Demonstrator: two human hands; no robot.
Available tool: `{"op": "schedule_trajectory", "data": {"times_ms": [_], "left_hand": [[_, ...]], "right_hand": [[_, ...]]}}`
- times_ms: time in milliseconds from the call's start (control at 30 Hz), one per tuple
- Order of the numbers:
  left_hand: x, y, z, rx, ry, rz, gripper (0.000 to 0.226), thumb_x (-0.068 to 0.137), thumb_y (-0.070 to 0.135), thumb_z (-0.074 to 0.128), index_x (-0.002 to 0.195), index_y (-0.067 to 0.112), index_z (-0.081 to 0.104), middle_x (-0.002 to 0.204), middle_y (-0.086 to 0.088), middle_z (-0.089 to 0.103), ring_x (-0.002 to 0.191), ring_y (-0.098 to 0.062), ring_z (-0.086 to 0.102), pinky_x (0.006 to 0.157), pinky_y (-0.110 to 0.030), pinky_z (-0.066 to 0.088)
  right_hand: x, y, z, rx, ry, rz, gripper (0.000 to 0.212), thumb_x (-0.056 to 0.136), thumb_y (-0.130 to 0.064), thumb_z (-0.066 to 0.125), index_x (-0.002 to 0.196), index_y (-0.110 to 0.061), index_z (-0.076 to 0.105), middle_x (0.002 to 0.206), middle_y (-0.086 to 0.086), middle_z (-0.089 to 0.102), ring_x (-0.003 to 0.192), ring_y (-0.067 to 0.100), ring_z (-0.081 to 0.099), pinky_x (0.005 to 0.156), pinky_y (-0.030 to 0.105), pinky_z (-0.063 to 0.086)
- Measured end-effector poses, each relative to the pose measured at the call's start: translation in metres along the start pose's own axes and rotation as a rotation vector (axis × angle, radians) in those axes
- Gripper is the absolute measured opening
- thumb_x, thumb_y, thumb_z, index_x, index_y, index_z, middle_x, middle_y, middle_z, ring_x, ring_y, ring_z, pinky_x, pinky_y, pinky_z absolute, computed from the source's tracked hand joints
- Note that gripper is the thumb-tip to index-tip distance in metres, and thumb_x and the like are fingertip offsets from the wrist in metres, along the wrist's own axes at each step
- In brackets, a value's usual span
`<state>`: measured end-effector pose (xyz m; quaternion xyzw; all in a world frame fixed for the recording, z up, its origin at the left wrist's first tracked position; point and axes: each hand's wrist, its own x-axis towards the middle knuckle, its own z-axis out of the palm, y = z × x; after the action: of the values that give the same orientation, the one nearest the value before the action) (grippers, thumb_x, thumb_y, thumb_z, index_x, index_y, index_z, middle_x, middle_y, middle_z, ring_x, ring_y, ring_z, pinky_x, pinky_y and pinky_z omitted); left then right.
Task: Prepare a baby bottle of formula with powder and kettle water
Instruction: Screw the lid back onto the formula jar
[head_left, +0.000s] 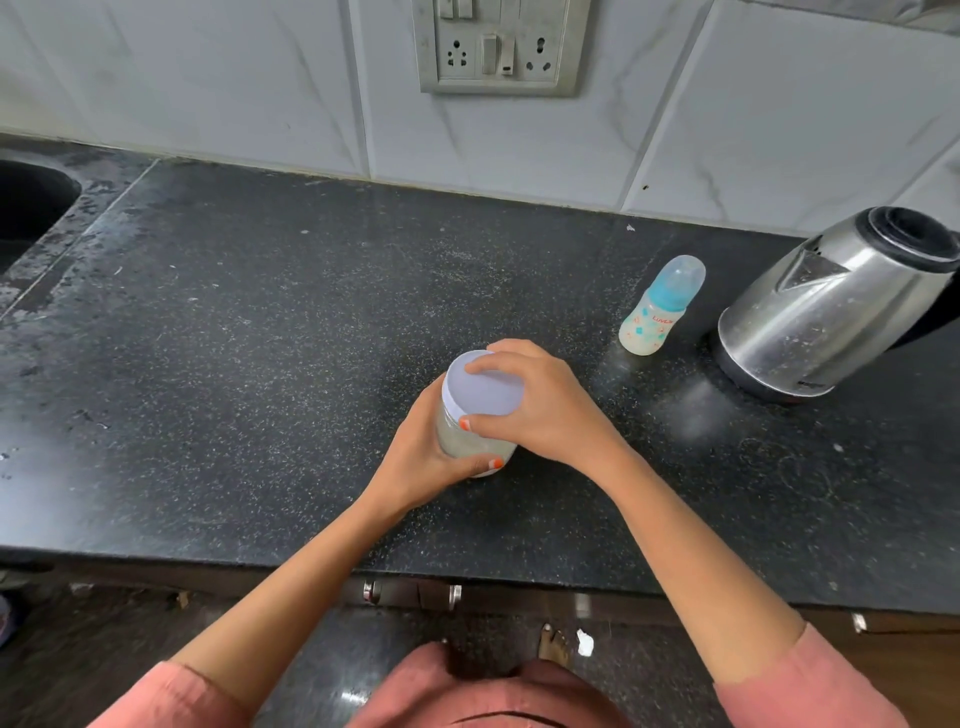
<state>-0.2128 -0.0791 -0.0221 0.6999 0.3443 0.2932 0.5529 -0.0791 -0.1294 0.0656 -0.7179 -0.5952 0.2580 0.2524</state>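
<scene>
Far left: dark sink basin (26, 208) set into the black speckled worktop (260, 338), only its edge in frame. Worktop surface shows pale smears and dust, heaviest near the sink. On the tiled wall (208, 93) behind, centre, a socket and switch plate (500, 47). Centre of worktop, toward the front edge: clear jar (470, 436) with a pale powdery content, standing upright, capped by a white lid (485, 387). Left hand (421, 457) wraps the jar body from the left, fingers (488, 464) clamped round the lower glass, thumb side hidden behind the jar. Right hand (545, 410) sits over the lid from the right, its fingers closed on the lid rim, one fingertip on the lid top, thumb at the near edge. Nails painted orange. Right of the hands and farther back: baby bottle (660, 309), upright, teal collar, clear cap on, whitish body with red print, standing apart from the jar. Just beside it, right: steel kettle (831, 306) with black lid and base, on the worktop, not touching the bottle. Both forearms bare, pink sleeves (810, 686) at the lower frame edge.
</scene>
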Motion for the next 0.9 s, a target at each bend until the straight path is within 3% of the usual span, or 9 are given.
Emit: {"op": "schedule_trajectory", "data": {"times_ms": [200,400,600,667,800,900], "left_hand": [[-0.002,0.004,0.000,0.015,0.017,-0.011,0.076,0.050,0.042,0.078,0.113,0.056,0.039,0.114,0.025,0.054,0.105,0.013,0.049,0.079,-0.001,0.038],[-0.001,0.003,0.001,0.052,0.030,-0.013,0.074,0.050,0.046,0.074,0.114,0.057,0.038,0.115,0.026,0.053,0.107,0.015,0.047,0.080,-0.001,0.037],[-0.001,-0.002,-0.001,0.087,0.017,-0.019,0.086,0.053,0.037,0.081,0.124,0.044,0.035,0.124,0.020,0.049,0.113,0.013,0.043,0.088,-0.005,0.036],[-0.001,-0.001,-0.001,0.087,0.017,-0.013,0.084,0.054,0.034,0.081,0.121,0.049,0.033,0.121,0.025,0.047,0.111,0.017,0.042,0.086,-0.001,0.035],[-0.002,0.002,0.000,0.082,0.019,-0.028,0.074,0.052,0.039,0.080,0.111,0.053,0.037,0.114,0.027,0.051,0.105,0.019,0.045,0.082,-0.001,0.037],[-0.002,0.005,0.000,0.072,0.014,-0.046,0.074,0.052,0.033,0.080,0.110,0.050,0.038,0.112,0.024,0.052,0.102,0.019,0.046,0.079,0.000,0.037]], "right_hand": [[-0.004,-0.005,0.008,-0.191,-0.032,0.034,0.059,0.073,-0.034,0.072,0.127,-0.025,0.050,0.142,-0.004,0.034,0.127,0.018,0.039,0.101,0.033,0.038],[-0.009,-0.018,0.009,-0.477,0.005,0.082,0.071,0.073,-0.056,0.064,0.130,-0.019,0.042,0.129,0.005,0.042,0.114,0.027,0.047,0.085,0.038,0.044],[-0.010,-0.021,-0.023,-0.512,-0.078,0.098,0.065,0.074,-0.040,0.071,0.129,-0.018,0.044,0.128,0.006,0.051,0.116,0.026,0.051,0.087,0.037,0.043],[-0.005,-0.021,-0.029,-0.530,-0.136,0.018,0.069,0.074,-0.033,0.072,0.134,-0.023,0.039,0.136,0.002,0.042,0.124,0.024,0.041,0.092,0.038,0.041],[0.012,-0.018,-0.023,-0.452,-0.459,-0.102,0.081,0.076,-0.009,0.069,0.142,-0.033,0.027,0.153,0.000,0.014,0.141,0.022,0.011,0.112,0.043,0.026],[0.018,-0.017,-0.016,-0.498,-0.464,-0.119,0.076,0.079,-0.010,0.066,0.141,-0.034,0.030,0.148,0.001,0.021,0.134,0.025,0.026,0.106,0.042,0.035]]}}
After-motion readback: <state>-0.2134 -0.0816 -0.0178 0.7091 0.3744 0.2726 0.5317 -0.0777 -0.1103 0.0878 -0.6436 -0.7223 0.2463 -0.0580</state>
